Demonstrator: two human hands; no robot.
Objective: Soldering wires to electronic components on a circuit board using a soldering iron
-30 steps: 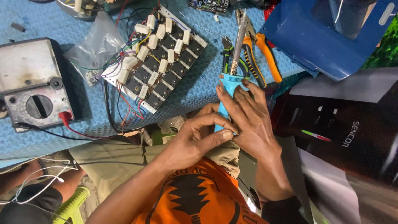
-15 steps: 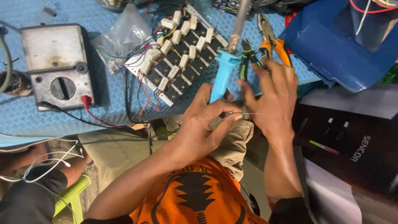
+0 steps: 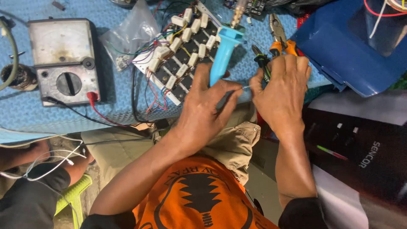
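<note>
Two hands (image 3: 203,112), one blue-handled soldering iron (image 3: 222,53), one circuit board (image 3: 182,55), one analogue meter (image 3: 63,61), one pair of pliers (image 3: 280,40)

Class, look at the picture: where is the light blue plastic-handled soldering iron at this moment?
In the head view, the light blue plastic-handled soldering iron stands upper centre, gripped by the left hand, between the white-block circuit board and the orange-handled pliers.

Even, fairly bright light falls from above, leaving soft, short shadows under the hands (image 3: 203,114) and the meter (image 3: 63,63). The picture is slightly soft, with motion blur at the top edge and mild glare on the meter's face.
</note>
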